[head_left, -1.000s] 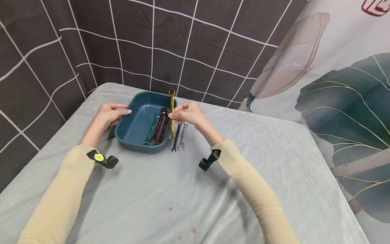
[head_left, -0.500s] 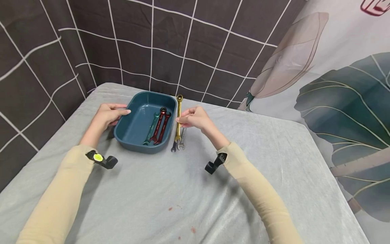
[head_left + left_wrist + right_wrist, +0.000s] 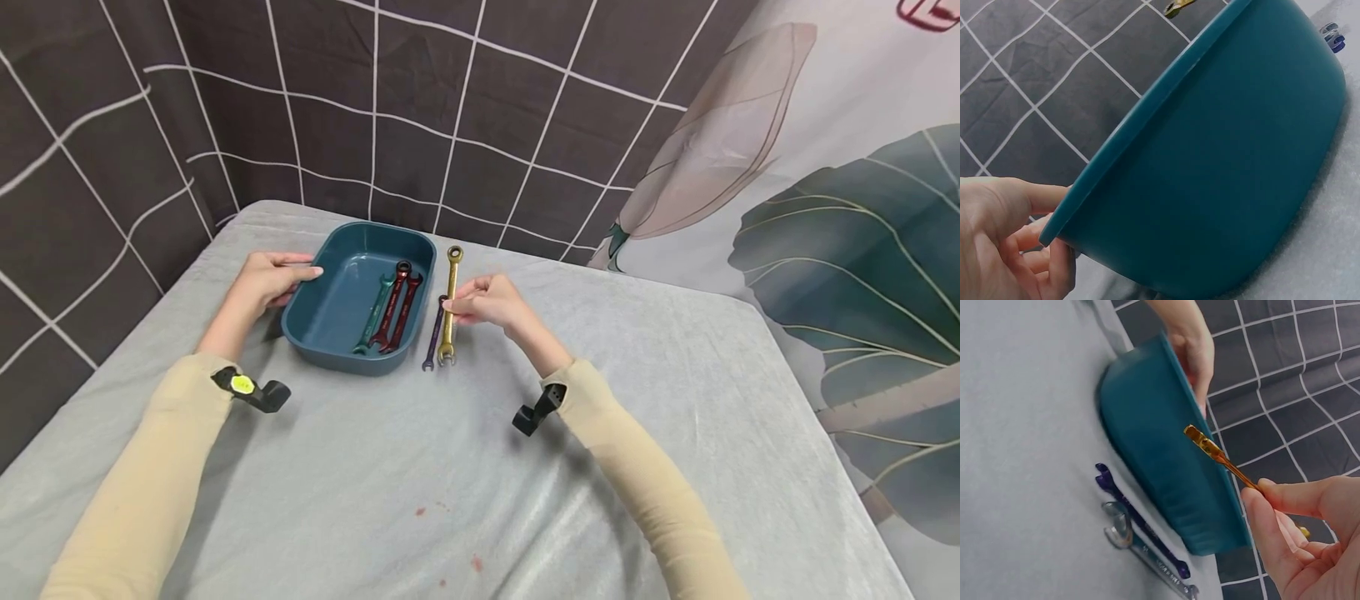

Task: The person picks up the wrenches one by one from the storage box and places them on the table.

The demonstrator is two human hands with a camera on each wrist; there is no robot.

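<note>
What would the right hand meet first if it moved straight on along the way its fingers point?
Most likely the blue bin, since the right hand, pinching the gold wrench, points that way. Its exact height is unclear, so it might pass over the bin.

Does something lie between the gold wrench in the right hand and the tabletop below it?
Yes, apparently: in the head view the gold combination wrench, held by the right hand, overlaps the silver wrench lying on the table. The purple wrench lies beside, nearer the teal tray.
</note>
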